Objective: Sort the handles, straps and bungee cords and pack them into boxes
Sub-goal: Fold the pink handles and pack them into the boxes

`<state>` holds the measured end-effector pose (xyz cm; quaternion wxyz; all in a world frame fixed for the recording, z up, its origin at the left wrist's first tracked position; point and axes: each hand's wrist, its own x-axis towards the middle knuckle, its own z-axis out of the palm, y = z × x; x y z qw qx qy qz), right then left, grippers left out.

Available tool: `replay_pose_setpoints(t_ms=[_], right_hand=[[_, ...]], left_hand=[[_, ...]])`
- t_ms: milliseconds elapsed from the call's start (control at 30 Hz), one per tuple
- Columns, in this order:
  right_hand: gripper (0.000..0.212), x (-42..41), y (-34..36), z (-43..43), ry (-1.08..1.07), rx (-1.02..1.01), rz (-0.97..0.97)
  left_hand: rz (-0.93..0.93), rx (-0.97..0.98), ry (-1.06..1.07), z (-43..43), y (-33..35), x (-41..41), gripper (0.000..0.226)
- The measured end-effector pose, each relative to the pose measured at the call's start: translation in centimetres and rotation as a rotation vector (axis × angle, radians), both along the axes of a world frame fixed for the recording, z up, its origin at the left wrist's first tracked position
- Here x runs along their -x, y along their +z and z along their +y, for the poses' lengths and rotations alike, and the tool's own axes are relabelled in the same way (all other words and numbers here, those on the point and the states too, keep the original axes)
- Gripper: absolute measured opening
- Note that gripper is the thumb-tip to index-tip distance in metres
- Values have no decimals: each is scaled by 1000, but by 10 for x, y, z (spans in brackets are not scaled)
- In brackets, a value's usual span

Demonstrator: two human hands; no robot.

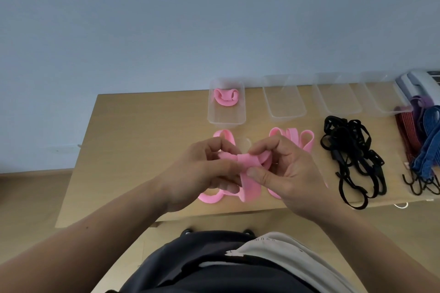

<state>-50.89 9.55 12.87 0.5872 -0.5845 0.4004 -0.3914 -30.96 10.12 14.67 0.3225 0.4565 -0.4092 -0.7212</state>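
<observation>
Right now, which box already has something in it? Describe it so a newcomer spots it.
On the wooden table, clear plastic boxes line the far edge by the wall. Take the leftmost box. It alone holds a folded pink strap; the others look empty.

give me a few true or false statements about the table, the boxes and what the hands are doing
1. Both hands, left and right, hold one pink strap. True.
2. The leftmost box is empty. False: a folded pink strap lies in it.
3. The black straps lie in a loose pile on the table. True.
4. The black straps are packed in a box. False: they lie on the table in front of the boxes.
5. The bungee cords lie at the left end of the table. False: they are at the right end.
</observation>
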Motion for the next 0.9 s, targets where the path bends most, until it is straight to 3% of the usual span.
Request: replay_pose_setpoints(t_ms=[100, 367, 533, 700, 900], right_hand=[[26, -1, -2, 1, 8, 2, -4], [38, 0, 6, -5, 47, -140, -86], [34, -1, 11, -8, 20, -191, 11], [26, -2, 11, -9, -26, -123, 93], [29, -5, 7, -5, -89, -70, 45]], left_hand=[[-6, -5, -46, -1, 1, 0, 31], [-97, 252, 47, -2, -1, 2, 19], [-234, 389, 51, 0, -7, 3, 21], [-251, 290, 40, -2, -11, 2, 36], [-177, 169, 41, -4, -4, 4, 34]])
